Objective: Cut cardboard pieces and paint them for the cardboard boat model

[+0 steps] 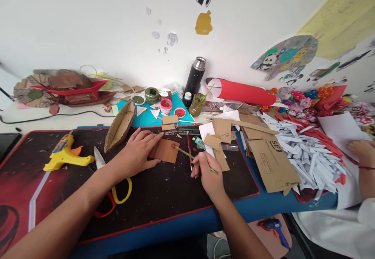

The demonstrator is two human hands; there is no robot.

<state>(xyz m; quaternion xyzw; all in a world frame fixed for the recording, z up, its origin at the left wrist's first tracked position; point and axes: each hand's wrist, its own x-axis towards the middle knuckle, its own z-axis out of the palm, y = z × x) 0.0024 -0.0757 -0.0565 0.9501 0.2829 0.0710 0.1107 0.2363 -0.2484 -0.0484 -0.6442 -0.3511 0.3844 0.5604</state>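
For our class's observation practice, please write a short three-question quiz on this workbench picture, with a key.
1. What is the right hand holding?
2. True or false: the left hand is holding the scissors.
3. What is the main colour of the glue gun on the mat? A: white; B: yellow; C: pink.

Key:
1. A paintbrush.
2. False; it rests on the brown panel.
3. B.

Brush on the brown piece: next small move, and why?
Probably draw the brush lightly across the brown piece: the right hand holds it with the tip at a darker patch there, and the left hand rests at the piece's left side.
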